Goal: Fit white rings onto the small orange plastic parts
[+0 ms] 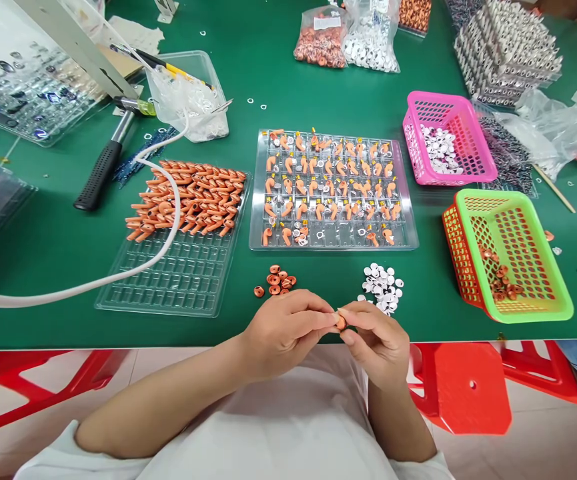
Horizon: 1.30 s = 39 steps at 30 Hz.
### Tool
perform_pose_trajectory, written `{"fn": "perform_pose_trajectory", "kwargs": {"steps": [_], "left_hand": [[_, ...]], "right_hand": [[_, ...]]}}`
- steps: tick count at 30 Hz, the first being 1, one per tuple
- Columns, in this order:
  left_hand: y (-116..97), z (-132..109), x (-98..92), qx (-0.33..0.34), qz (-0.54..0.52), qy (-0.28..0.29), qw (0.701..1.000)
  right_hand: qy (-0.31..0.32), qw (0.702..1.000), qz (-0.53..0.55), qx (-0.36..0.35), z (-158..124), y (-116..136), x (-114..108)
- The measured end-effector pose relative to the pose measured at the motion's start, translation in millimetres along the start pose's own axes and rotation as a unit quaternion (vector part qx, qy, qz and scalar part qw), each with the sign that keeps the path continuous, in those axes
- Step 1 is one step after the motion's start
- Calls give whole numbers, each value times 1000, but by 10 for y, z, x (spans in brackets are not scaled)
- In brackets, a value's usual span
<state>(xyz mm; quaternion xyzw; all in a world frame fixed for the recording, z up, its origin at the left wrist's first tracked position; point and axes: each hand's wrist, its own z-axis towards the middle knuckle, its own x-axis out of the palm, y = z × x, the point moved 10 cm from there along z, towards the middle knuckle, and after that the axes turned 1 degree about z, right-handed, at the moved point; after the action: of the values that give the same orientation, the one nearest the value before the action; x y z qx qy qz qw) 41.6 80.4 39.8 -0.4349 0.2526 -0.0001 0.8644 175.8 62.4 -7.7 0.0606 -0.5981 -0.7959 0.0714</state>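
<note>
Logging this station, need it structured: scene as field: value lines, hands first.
left hand: fingertips on a small orange piece
right hand: fingertips on the same piece
loose on table: copper-coloured pieces, white discs
middle tray: curved orange parts in rows
left tray: orange stems packed in its far part; white cable crosses it
pink basket: more white discs
green basket: more copper-coloured pieces
hammer: left of left tray

Coppery discs (275,290) have a glossy finish; tabletop (318,100), smooth green with low sheen; compartment tray (341,236), clear shiny plastic; hammer (111,152), bright metal shaft (123,127) and matt black textured grip (97,179); pink basket (413,152), smooth perforated plastic; shirt (273,427), matt pale cloth.
</note>
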Motion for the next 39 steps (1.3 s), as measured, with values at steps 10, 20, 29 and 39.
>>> {"fn": "perform_pose_trajectory", "kwargs": {"steps": [10, 20, 29, 39], "left_hand": [[-73, -52, 0, 31, 56, -26, 998], [-89, -88, 13, 35, 61, -21, 997], [-150, -91, -16, 34, 85, -28, 995], [42, -43, 3, -91, -33, -12, 995]], "right_hand": [[-37, 998, -41, 7, 10, 17, 5], [-63, 986, -129, -80, 31, 259, 44], [-27, 991, -116, -57, 5, 243, 83], [-14, 978, -179, -105, 68, 357, 63]]}}
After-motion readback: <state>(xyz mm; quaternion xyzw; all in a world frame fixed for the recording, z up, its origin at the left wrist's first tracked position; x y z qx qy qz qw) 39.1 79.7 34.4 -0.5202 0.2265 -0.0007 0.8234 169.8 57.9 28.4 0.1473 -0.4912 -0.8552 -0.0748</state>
